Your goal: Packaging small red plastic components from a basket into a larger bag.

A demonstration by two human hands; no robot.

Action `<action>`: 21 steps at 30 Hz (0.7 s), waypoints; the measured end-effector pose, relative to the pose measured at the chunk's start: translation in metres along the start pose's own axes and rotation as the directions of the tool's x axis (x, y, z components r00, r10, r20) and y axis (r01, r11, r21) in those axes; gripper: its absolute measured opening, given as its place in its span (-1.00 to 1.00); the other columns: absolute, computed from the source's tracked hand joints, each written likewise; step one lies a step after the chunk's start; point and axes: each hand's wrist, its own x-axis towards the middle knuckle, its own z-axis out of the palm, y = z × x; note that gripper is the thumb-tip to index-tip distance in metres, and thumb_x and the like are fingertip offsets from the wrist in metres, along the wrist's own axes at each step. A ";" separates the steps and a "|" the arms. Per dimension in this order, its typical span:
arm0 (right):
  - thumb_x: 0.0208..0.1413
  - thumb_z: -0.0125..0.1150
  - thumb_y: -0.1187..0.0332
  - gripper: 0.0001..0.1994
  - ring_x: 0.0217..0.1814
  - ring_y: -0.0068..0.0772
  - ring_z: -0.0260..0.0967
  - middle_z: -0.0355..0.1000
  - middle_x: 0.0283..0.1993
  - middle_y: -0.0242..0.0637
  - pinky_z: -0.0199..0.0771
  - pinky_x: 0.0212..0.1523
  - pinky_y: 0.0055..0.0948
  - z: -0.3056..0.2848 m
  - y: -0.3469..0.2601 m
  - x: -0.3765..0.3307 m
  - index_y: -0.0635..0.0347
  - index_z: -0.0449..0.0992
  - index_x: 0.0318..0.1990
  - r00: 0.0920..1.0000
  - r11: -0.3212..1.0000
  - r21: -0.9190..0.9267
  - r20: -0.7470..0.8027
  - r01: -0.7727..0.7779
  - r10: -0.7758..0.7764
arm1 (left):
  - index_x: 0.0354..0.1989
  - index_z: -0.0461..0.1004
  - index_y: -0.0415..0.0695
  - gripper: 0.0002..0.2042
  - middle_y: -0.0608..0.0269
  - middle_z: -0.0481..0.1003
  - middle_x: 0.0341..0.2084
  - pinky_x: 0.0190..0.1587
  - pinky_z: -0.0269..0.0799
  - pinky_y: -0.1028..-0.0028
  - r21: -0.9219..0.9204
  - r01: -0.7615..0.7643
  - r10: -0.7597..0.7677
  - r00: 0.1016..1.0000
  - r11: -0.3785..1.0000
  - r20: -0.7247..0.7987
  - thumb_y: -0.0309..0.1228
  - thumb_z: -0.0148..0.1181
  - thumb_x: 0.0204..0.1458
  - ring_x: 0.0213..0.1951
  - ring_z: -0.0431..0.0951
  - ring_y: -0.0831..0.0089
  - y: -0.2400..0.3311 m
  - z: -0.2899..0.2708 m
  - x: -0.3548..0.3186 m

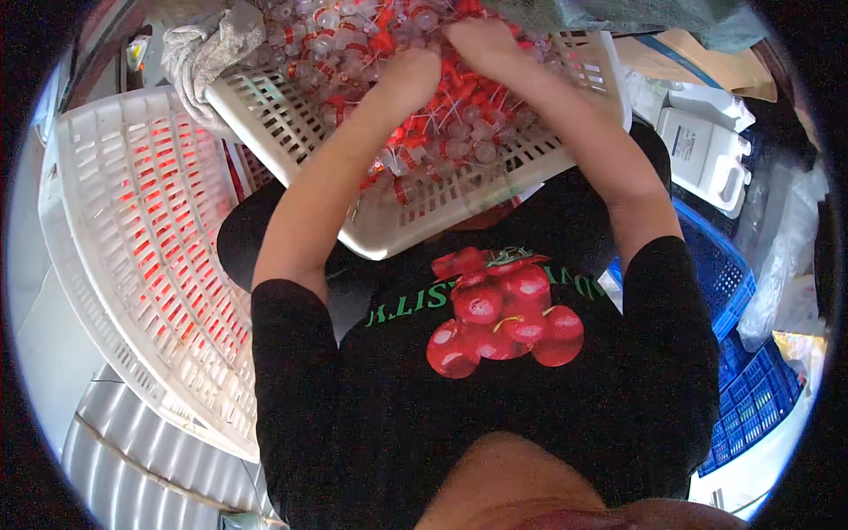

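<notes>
Both hands are over a white plastic basket point(389, 234) in front of me. It is heaped with small clear plastic pieces point(459, 132) that have red parts and thin white stems. My left hand point(415, 75) is closed above the pile, its fingertips turned away from view. Close beside it on the right, my right hand point(480, 42) curls inward, also closed. Whatever the fingers of either hand grip is too small or hidden to make out. Loose red pieces point(455, 84) lie on the heap just below and between the hands.
At the left stands a large white slotted basket point(97, 194) with red showing through. A grey cloth point(199, 66) hangs over the working basket's far left corner. Right of me are white jugs point(707, 155), blue crates point(751, 406) and clear plastic bags point(782, 256).
</notes>
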 end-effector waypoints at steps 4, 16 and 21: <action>-0.08 -0.06 0.43 -0.79 -0.19 -0.07 0.43 0.46 -0.33 -0.02 0.42 -0.21 -0.15 0.003 0.000 -0.001 0.20 0.50 -0.32 0.998 0.987 -0.147 -0.008 0.066 -0.068 | -0.29 0.37 -0.35 -0.79 -0.17 0.47 -0.41 -0.23 0.42 0.16 -0.001 0.047 -0.046 0.983 0.999 -0.178 -0.60 -0.10 -0.14 -0.32 0.50 -0.03 0.001 0.016 0.004; -0.06 0.12 0.41 -0.79 -0.07 -0.28 0.39 0.42 -0.17 -0.09 0.39 -0.11 -0.34 -0.040 -0.017 -0.036 0.17 0.43 -0.21 0.916 0.804 0.491 -0.371 0.335 -0.156 | -0.16 0.35 -0.35 -0.60 -0.03 0.49 -0.38 -0.27 0.45 0.34 -0.608 0.172 -0.321 0.936 0.775 -0.145 -0.52 0.20 -0.27 -0.33 0.53 0.22 -0.006 -0.065 -0.050; 0.03 0.07 0.41 -0.78 -0.09 -0.44 0.37 0.42 -0.14 -0.19 0.37 -0.13 -0.46 -0.058 -0.051 -0.054 0.18 0.39 -0.14 0.987 -0.194 0.977 -0.112 0.089 -0.115 | -0.11 0.35 -0.32 -0.58 0.12 0.50 -0.33 -0.22 0.42 0.48 -0.969 -0.085 -0.536 0.820 0.234 -0.201 -0.57 0.22 -0.24 -0.29 0.50 0.40 -0.017 -0.093 -0.062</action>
